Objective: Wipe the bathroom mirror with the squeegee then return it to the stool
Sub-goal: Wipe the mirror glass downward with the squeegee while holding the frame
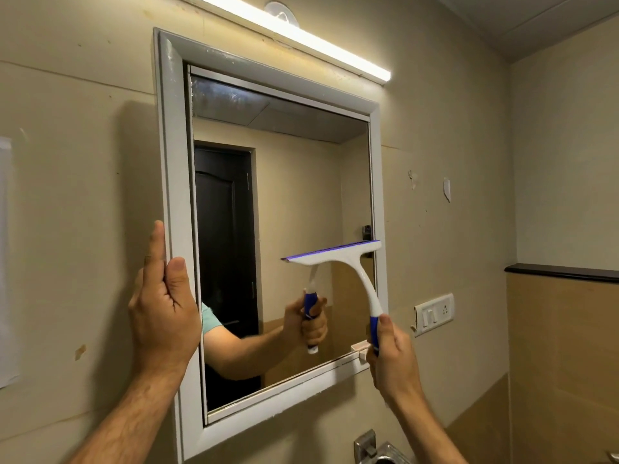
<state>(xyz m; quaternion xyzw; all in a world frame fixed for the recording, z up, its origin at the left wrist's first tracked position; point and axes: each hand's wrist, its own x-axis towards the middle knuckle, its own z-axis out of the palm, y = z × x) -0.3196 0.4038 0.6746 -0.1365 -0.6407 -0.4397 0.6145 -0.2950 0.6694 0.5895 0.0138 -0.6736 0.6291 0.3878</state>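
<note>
beige bathroom wall [83,128], white-framed mirror [301,182]

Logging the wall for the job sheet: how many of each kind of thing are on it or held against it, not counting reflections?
Mirror: 1
Squeegee: 1
Tube light: 1
Switch plate: 1
Hands: 2, left, right
Total: 6

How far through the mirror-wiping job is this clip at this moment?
Done: the squeegee is picked up, held by its handle in the right hand. In hand: its blade lies against the mirror glass at the right side, while the left hand holds the frame. Left: remaining wiping and returning it to the stool, which is not in view.
</note>
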